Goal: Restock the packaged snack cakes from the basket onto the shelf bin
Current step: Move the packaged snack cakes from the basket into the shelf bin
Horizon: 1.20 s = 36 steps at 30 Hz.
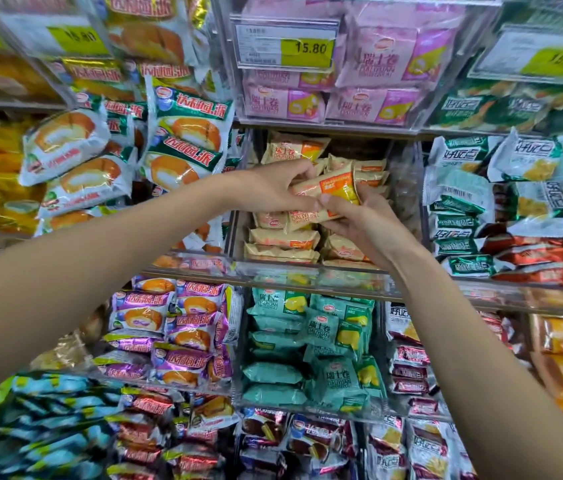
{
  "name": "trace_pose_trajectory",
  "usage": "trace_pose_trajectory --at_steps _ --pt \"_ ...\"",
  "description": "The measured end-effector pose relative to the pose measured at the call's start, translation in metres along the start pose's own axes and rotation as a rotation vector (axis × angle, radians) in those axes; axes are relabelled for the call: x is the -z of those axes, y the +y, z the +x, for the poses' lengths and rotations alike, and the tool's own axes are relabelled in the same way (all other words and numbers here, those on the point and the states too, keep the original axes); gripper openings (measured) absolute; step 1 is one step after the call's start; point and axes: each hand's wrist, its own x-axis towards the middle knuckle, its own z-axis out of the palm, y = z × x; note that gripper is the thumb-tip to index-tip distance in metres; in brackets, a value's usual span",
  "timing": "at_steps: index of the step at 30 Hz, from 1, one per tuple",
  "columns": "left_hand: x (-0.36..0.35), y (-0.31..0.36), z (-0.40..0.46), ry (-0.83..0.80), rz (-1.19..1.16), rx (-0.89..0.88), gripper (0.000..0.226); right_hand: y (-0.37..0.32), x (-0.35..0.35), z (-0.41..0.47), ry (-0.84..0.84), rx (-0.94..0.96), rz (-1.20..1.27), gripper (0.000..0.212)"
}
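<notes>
- Head view: left hand (269, 187) and right hand (359, 220) both pinch an orange snack cake pack (328, 192).
- Clear shelf bin (307, 270) at 6 o'clock beneath them.

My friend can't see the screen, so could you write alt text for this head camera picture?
Two bare hands, left hand and right hand, together hold a tan and orange snack cake pack in front of a clear shelf bin stacked with matching packs. Bins of pink, teal, purple and green packs surround it.
</notes>
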Motion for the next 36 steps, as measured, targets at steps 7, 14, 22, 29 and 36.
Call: trace_pose_trajectory --at_steps 7,14,22,29,36 --pt "0.007 -0.015 0.019 0.194 0.176 0.025 0.029 -0.003 0.009 -0.019 0.221 0.027 -0.562 0.054" --pt "-0.006 -0.023 0.063 0.377 0.370 0.064 0.030 0.023 0.001 -0.061 0.288 0.268 -1.286 0.023" --pt "-0.003 -0.027 0.072 0.420 0.507 0.032 0.039 0.040 0.007 -0.056 0.308 0.434 -1.486 0.028" --pt "-0.003 -0.031 0.068 0.361 0.551 0.123 0.040 0.041 0.007 -0.056 0.323 0.498 -1.500 0.039" --pt "0.002 -0.023 0.070 0.195 0.602 0.281 0.064 0.039 0.006 -0.059 0.330 0.502 -1.511 0.034"
